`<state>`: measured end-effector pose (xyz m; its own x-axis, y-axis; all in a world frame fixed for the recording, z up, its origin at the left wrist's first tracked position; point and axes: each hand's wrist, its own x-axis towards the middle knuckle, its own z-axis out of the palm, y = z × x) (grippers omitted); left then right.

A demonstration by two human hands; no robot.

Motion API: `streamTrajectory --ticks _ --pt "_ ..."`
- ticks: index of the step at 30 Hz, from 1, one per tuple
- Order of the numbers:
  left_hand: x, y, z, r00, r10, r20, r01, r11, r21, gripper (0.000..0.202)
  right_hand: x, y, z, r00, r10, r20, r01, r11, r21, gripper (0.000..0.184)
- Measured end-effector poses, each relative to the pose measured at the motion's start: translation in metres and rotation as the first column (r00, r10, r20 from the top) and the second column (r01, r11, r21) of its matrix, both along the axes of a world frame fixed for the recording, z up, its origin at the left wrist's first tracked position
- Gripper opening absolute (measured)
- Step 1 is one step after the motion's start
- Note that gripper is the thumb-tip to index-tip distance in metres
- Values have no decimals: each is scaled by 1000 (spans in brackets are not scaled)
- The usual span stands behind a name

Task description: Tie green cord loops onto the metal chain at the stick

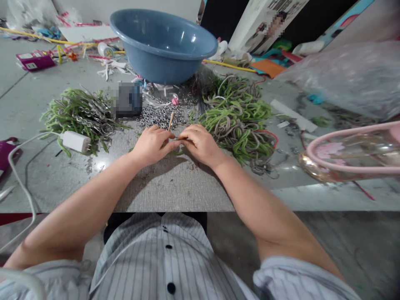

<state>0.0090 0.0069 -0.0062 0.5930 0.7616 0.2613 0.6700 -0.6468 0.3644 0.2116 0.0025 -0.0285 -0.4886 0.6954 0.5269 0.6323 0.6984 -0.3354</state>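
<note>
My left hand (152,145) and my right hand (199,143) meet tip to tip just above the table, thumbs and forefingers pinched together. What lies between the fingertips is small and mostly hidden; I cannot make it out. A bit of green cord shows under the fingers. Behind my left fingertips a thin wooden stick (171,120) points upward; whether it is held I cannot tell. Many small metal rings (156,113) are spread beyond the hands. A heap of green and grey cords (240,116) lies right of my right hand.
A blue basin (165,62) stands at the back. To the left are a bundle of green cords with metal chains (78,110), a blurred dark box (128,100) and a white charger plug (76,141) with its cable. A pink-rimmed clear item (353,150) sits at right.
</note>
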Motion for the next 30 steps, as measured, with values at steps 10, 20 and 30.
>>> streamTrajectory --ticks 10,20,30 --pt "1 1 2 957 -29 287 70 989 -133 27 -6 -6 2 1000 -1 -18 1 1000 11 38" --pt "-8 10 24 377 455 807 190 814 -548 35 31 26 -11 905 -355 232 389 913 -120 29" --pt "-23 26 33 51 629 775 321 725 -610 35 66 41 -17 721 -661 206 686 723 -81 32"
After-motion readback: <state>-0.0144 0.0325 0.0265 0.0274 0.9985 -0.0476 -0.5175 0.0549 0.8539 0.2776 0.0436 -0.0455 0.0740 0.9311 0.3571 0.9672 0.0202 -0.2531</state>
